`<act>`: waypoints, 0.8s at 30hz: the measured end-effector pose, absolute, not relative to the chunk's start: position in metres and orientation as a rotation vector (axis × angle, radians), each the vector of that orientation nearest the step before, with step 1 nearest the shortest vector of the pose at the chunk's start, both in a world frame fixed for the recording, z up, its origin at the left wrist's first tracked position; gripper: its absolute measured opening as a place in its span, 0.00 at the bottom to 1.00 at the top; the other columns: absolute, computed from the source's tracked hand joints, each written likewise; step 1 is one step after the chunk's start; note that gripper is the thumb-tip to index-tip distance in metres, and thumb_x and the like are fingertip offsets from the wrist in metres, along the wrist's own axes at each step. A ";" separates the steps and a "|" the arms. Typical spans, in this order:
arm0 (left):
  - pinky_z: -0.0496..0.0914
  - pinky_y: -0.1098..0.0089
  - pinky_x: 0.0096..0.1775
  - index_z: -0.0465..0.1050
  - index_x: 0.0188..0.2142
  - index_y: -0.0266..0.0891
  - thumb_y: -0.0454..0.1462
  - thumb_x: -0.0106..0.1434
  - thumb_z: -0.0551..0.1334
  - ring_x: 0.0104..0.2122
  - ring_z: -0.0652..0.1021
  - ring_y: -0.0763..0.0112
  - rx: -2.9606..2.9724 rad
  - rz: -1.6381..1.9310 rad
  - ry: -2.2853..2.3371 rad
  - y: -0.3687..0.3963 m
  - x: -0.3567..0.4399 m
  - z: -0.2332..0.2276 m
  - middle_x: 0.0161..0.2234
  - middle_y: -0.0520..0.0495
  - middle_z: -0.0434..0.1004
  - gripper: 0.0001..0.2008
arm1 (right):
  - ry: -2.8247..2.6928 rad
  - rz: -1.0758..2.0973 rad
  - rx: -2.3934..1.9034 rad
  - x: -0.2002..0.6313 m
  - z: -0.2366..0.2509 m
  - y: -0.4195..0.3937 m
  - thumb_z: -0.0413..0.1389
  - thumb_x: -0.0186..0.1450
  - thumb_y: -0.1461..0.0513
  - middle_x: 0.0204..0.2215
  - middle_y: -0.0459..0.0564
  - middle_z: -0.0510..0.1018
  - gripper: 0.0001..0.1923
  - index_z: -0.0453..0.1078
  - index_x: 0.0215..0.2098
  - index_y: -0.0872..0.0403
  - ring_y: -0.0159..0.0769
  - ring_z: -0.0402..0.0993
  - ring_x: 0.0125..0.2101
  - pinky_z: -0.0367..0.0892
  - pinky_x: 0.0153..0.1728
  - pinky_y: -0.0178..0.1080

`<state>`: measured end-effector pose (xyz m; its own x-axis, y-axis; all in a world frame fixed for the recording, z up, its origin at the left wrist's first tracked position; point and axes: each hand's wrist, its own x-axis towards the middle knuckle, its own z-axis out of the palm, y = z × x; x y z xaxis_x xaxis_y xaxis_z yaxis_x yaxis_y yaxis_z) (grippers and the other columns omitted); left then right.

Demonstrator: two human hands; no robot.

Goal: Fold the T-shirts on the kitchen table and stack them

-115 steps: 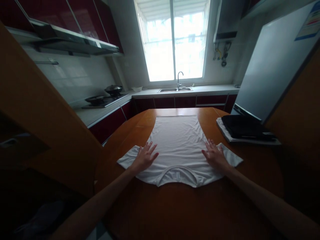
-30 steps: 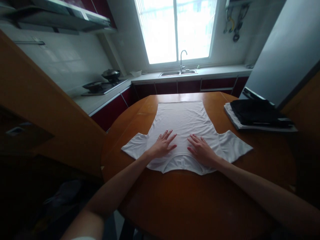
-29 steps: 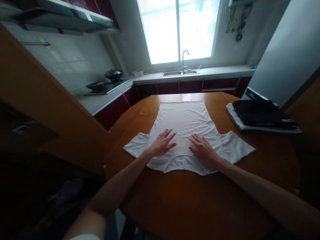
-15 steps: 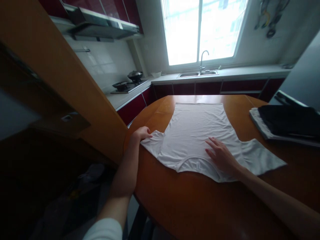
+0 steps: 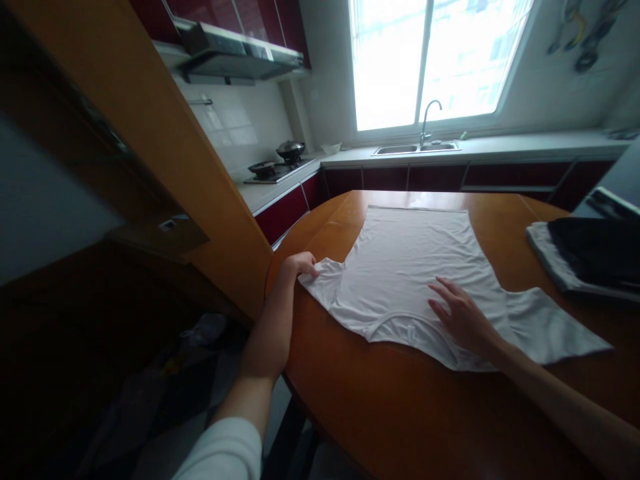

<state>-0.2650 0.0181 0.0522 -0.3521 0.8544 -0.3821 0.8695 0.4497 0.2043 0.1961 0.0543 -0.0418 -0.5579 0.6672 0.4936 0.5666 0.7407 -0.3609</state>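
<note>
A white T-shirt (image 5: 400, 267) lies spread on the wooden table (image 5: 380, 407), its neckline towards me and its hem at the far side. My left hand (image 5: 301, 265) is closed on the edge of the left sleeve, the fingertips pinching the cloth. My right hand (image 5: 463, 317) rests over the chest area near the neckline, fingers spread and palm down, holding nothing. The right sleeve reaches out beyond my right forearm, with slight wrinkles across the shirt's body.
A stack of folded clothes (image 5: 595, 257), black on top of white, lies at the table's right. Past the table stand a counter with a sink (image 5: 417, 149) and a stove with pans (image 5: 290, 150). A wooden post (image 5: 200, 193) rises at the left.
The view has turned slightly left, so everything sits further right in the picture. Both hands keep about the same places on the T-shirt.
</note>
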 end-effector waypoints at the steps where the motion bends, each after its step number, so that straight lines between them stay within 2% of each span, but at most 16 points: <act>1: 0.64 0.73 0.27 0.77 0.27 0.37 0.37 0.44 0.71 0.26 0.75 0.68 1.457 -0.036 2.266 0.018 -0.264 0.052 0.25 0.51 0.77 0.10 | -2.315 0.221 -0.923 0.196 -0.042 0.055 0.48 0.72 0.54 0.63 0.63 0.68 0.21 0.70 0.57 0.55 0.55 0.64 0.63 0.65 0.60 0.59; 5: 0.65 0.73 0.28 0.77 0.32 0.36 0.38 0.43 0.72 0.30 0.77 0.65 1.502 0.042 2.262 0.018 -0.260 0.056 0.31 0.48 0.79 0.15 | -2.315 0.289 -0.890 0.196 -0.043 0.055 0.49 0.72 0.54 0.62 0.62 0.69 0.21 0.71 0.56 0.55 0.53 0.66 0.62 0.66 0.60 0.56; 9: 0.69 0.74 0.33 0.74 0.51 0.36 0.41 0.47 0.72 0.38 0.78 0.64 1.573 0.269 2.203 0.010 -0.255 0.065 0.44 0.44 0.79 0.30 | -2.308 0.334 -0.858 0.195 -0.041 0.055 0.49 0.72 0.54 0.61 0.61 0.70 0.20 0.71 0.57 0.53 0.52 0.67 0.61 0.67 0.60 0.56; 12: 0.69 0.74 0.33 0.69 0.60 0.37 0.44 0.49 0.72 0.35 0.76 0.67 1.571 0.550 1.945 0.003 -0.246 0.073 0.42 0.44 0.77 0.38 | -2.297 0.342 -0.860 0.193 -0.038 0.052 0.48 0.73 0.54 0.61 0.61 0.71 0.20 0.71 0.57 0.53 0.52 0.68 0.60 0.67 0.60 0.56; 15: 0.65 0.76 0.28 0.71 0.59 0.38 0.45 0.51 0.71 0.28 0.72 0.74 1.538 0.674 1.737 0.001 -0.231 0.079 0.34 0.50 0.73 0.36 | -2.298 0.348 -0.869 0.192 -0.036 0.051 0.49 0.72 0.54 0.61 0.61 0.71 0.20 0.72 0.56 0.53 0.51 0.68 0.60 0.66 0.60 0.55; 17: 0.64 0.77 0.27 0.74 0.56 0.37 0.44 0.51 0.72 0.26 0.71 0.77 1.526 0.743 1.682 0.002 -0.218 0.082 0.32 0.52 0.71 0.33 | -2.302 0.347 -0.876 0.191 -0.035 0.051 0.49 0.72 0.54 0.61 0.60 0.71 0.19 0.72 0.56 0.53 0.51 0.68 0.61 0.66 0.61 0.55; 24: 0.64 0.79 0.24 0.77 0.50 0.37 0.44 0.52 0.72 0.26 0.71 0.78 1.488 0.865 1.598 0.010 -0.180 0.075 0.30 0.53 0.70 0.27 | -2.322 0.334 -0.885 0.192 -0.036 0.052 0.49 0.72 0.55 0.62 0.61 0.69 0.19 0.71 0.56 0.53 0.51 0.67 0.61 0.66 0.61 0.56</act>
<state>-0.1804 0.0099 0.0754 -0.0189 0.9960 -0.0872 0.4715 0.0858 0.8777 0.1920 0.0515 -0.0356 -0.5807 0.6693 0.4635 0.5114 0.7429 -0.4320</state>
